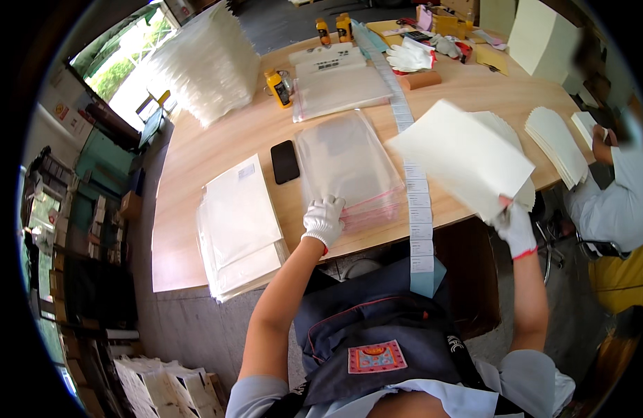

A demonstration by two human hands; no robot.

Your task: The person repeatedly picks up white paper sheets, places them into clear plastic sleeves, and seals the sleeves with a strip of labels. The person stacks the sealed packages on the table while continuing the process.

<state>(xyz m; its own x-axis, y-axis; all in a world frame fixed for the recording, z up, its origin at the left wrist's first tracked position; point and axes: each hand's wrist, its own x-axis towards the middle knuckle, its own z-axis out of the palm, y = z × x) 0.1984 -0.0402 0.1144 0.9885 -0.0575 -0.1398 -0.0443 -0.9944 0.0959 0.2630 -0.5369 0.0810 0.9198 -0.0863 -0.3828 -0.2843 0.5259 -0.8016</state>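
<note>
My right hand (514,226), in a white glove with a red cuff, is closed on the near corner of a cream-white paper sheet (460,157). The sheet is tilted above a pile of similar sheets (499,125) at the table's right side. My left hand (324,219), also gloved, rests with its fingers apart on the near left corner of a stack of clear plastic bags (346,157) with pinkish edges. Left of that stack lies a black phone (285,161). Further left is a pile of bagged white sheets (241,223), the top one with a small label.
A strip of white labels (420,216) runs across the table and over its near edge. Behind stand yellow bottles (277,88), more plastic bags (342,90) and white gloves (410,56). A tall translucent stack (206,66) fills the far left. Another person (614,174) sits at right.
</note>
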